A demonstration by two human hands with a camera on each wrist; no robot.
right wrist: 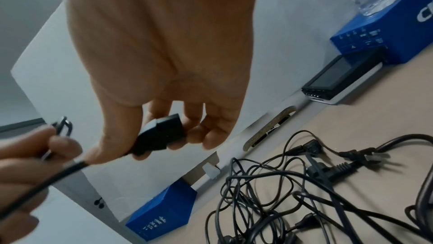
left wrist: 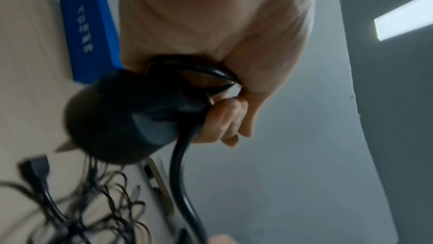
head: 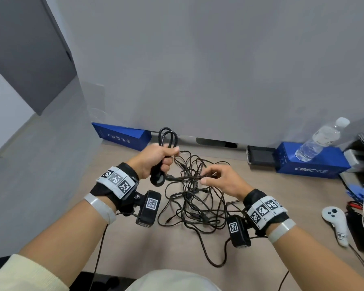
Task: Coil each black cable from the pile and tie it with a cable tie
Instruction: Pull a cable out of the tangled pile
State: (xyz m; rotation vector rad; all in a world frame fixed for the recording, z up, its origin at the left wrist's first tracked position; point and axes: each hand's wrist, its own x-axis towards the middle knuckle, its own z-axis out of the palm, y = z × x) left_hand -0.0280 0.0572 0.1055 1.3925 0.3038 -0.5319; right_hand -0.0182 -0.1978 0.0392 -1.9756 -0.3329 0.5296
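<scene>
Grey partition walls are closing off the far and left sides of the tan tabletop [head: 135, 244] we are working at. Our left hand [head: 156, 159] is wrapped in a fist around a coiled black cable [head: 168, 136], whose loops are sticking up past the knuckles while its round plug [left wrist: 121, 118] is hanging below the palm. Our right hand [head: 221, 180] is pinching the rectangular connector [right wrist: 161, 135] of that same cable between thumb and fingertips, with the cord running across to the left fist. Beneath both hands the pile of loose black cables [head: 195, 204] is lying tangled on the table, near us and in the middle. We are seeing a blue box [head: 122, 136] leaning at the far left, another blue box [head: 311, 162] at the far right carrying a water bottle [head: 319, 139], a small dark device [head: 261, 157] just left of it, and a white controller [head: 335, 222] at the right edge.
</scene>
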